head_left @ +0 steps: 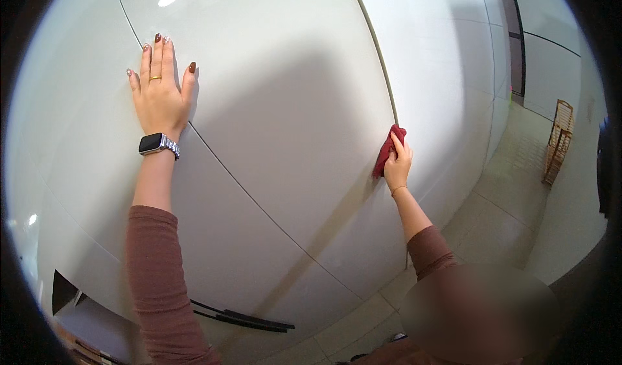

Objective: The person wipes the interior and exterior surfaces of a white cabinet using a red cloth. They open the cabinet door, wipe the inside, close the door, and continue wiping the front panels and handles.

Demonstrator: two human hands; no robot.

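Observation:
My left hand [163,93] lies flat against a glossy white cabinet panel [272,122], its fingers a little apart and holding nothing. It covers part of a thin dark seam [243,192] that runs across the panel. In my right hand [399,168] is a bunched dark red cloth [383,157]. The cloth rests against the panel at the lower visible part of a long dark groove [376,37], and my fingers press on its right side. A watch [150,143] with a metal band is on my left wrist.
Wooden slatted racks [559,141] lean against the wall [576,180] at right. A tiled floor [500,214] runs beside the cabinet towards a dark-framed door [516,49]. Black strips [252,321] show low on the cabinet, near an open recess [62,292].

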